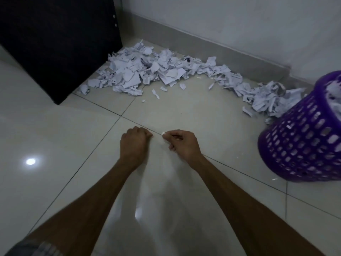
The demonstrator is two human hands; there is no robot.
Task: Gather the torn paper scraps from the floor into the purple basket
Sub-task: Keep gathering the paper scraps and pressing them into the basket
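head view: right hand pinches a tiny paper scrap at frame centre; left hand is curled, apparently holding nothing. purple basket sits right; the scrap pile lies above. next, carry the scrap rightward into it.

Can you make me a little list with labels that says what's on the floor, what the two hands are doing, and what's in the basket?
floor: glossy pale floor tiles with dark grout lines
paper: big heap of torn white paper scraps along the wall, stretching to the basket
basket: purple plastic lattice basket at right, already holding some scraps
left hand: left hand curled into a fist near the floor; nothing visible in its grip
right hand: right hand pinching a tiny white paper bit
furniture: dark cabinet panel at back left
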